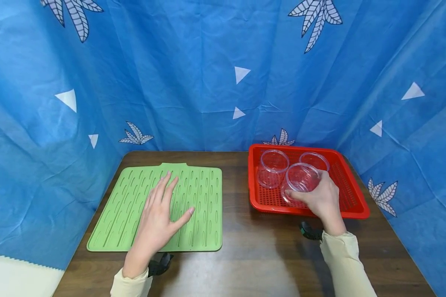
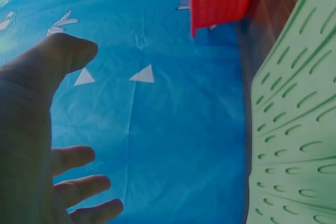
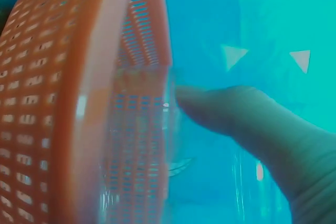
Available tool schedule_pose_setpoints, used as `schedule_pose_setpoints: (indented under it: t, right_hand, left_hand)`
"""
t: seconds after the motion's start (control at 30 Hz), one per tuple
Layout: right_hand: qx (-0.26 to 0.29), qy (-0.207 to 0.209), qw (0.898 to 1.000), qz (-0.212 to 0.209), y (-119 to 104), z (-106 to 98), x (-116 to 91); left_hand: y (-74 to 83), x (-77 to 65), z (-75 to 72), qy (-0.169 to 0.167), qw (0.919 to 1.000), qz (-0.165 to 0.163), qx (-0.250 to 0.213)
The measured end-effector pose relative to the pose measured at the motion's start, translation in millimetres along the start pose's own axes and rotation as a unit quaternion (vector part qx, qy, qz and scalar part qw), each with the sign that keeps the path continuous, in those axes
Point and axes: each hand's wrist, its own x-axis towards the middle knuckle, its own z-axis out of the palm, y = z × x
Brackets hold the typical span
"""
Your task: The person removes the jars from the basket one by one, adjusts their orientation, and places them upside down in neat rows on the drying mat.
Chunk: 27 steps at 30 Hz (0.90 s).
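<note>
In the head view my right hand (image 1: 324, 200) reaches over the front rim of a red basket (image 1: 351, 214) and grips a clear cup (image 1: 300, 176) near its rim, thumb at the front. The cup's right side is hidden behind the fingers. Two more clear cups stand in the basket: one at the left (image 1: 269, 177) and one at the back (image 1: 314, 156), partly covered by the gripped cup. The right wrist view has the thumb (image 3: 226, 108) against the clear wall. My left hand (image 1: 156, 220) hovers over a green ridged mat (image 1: 204, 222), fingers spread, holding nothing.
Both the mat and the basket are on a dark wooden table (image 1: 245, 247), mat at the left, basket at the right. A blue curtain (image 1: 178, 82) with leaf and triangle prints hangs behind and along both sides.
</note>
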Motion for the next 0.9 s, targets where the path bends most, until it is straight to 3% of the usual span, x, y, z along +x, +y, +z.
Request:
schedule_pose_setpoints:
  t: [0.2,0.43,0.73,0.9]
  right_hand:
    - [0.0,0.044,0.997,-0.06,-10,-10,-13]
    - [0.004,0.104,0.986,-0.131,-27,-20,-28]
    - [0.016,0.175,0.96,-0.218,-54,-27,-42]
    - [-0.001,0.201,0.946,-0.255,-67,-24,-49]
  left_hand:
    - [1.0,5.0,-2.8,0.022,0.999,0.0,-0.039]
    - [8.3,12.5,-7.7,0.036,0.9962,0.004,-0.079]
    - [30.9,32.0,-20.0,0.042,0.9879,0.021,-0.148]
    - [44.8,44.6,-24.8,0.037,0.9826,0.048,-0.176]
